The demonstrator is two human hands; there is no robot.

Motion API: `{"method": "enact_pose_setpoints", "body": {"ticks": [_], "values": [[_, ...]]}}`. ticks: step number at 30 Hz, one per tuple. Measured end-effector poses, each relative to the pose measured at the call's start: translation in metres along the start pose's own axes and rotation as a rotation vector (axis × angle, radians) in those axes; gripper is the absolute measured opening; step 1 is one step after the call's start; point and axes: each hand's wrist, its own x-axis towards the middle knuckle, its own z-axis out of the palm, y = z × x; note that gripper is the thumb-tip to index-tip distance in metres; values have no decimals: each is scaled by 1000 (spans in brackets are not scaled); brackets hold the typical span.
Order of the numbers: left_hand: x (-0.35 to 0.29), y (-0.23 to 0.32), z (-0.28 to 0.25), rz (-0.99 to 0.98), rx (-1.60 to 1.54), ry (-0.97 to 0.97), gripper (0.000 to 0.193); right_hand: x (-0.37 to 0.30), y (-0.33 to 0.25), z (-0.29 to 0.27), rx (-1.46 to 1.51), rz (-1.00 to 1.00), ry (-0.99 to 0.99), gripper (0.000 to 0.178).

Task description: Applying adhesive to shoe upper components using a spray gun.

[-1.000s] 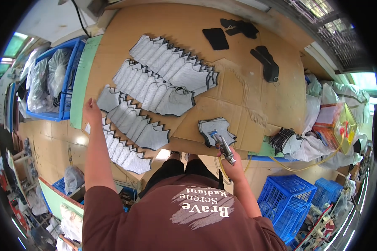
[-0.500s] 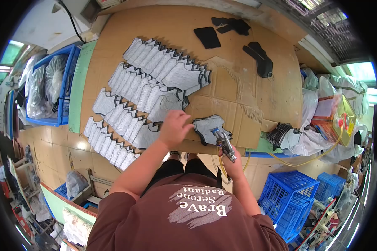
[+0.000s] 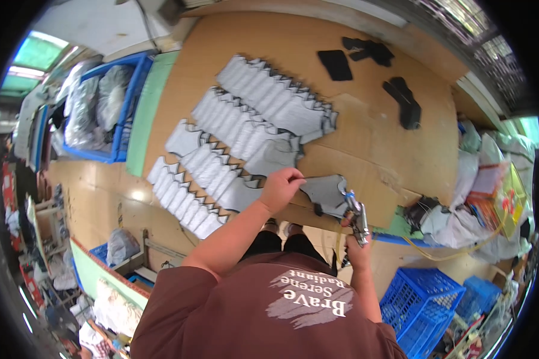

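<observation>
My left hand (image 3: 281, 188) is closed in a pinch at the left corner of a grey, dark-edged cut fabric piece (image 3: 328, 192), which lies near the front edge of the table. In my right hand (image 3: 358, 254) is a metal spray gun (image 3: 358, 220) with a blue part at its tip, held over the right end of that piece. Several fanned, overlapping rows of similar grey pieces (image 3: 281, 102) cover the table to the left. The row nearest my left hand (image 3: 221, 179) lies just beside it.
Brown cardboard (image 3: 365, 143) covers the table. Black pieces (image 3: 335, 64) lie at its far right. A blue crate (image 3: 111, 113) with plastic-wrapped bundles stands left. Right are white bags (image 3: 461, 215), a yellow hose (image 3: 428, 254) and blue crates (image 3: 422, 299) on the floor.
My left hand has closed from loosely spread fingers and reached the piece's left corner. The spray gun now points over the piece's right end. The whole view has shifted, moving the scene rightward.
</observation>
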Motion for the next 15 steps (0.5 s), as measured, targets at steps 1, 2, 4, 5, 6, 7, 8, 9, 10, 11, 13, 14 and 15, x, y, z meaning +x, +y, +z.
{"method": "enact_pose_setpoints", "body": {"ticks": [1, 2, 4, 5, 6, 7, 8, 9, 10, 11, 13, 14, 15], "values": [[0, 3, -14, -209, -100, 26, 9, -2, -6, 1, 24, 53, 4, 50], [1, -3, -38, -376, -189, 68, 8, -1, -5, 0, 33, 50, -11, 50], [-2, -38, -99, -556, -370, 341, 8, 2, -5, 2, -31, 27, -45, 43], [-6, -57, -134, -498, -352, 385, 11, 2, -5, 3, -29, 27, -47, 43], [-17, -89, -175, -494, -321, 418, 11, 4, -7, 5, -39, 29, -79, 41], [-22, -97, -203, -569, -283, 498, 11, 5, -7, 6, -51, 38, -99, 38], [-26, -108, -226, -579, -313, 556, 11, 4, -12, 9, -40, 48, -96, 36], [-31, -119, -245, -587, -343, 616, 11, 5, -12, 10, -40, 48, -98, 36], [-33, -130, -259, -587, -344, 617, 11, 6, -11, 12, -45, 46, -114, 37], [-33, -139, -269, -625, -273, 623, 12, 6, -11, 13, -49, 44, -129, 37], [-28, -149, -273, -668, -214, 615, 13, 7, -15, 16, -79, 46, -132, 38], [-23, -149, -271, -678, -75, 609, 15, 7, -17, 16, -107, 48, -135, 39], [-18, -150, -266, -683, 62, 600, 17, 8, -17, 19, -116, 56, -119, 39]]}}
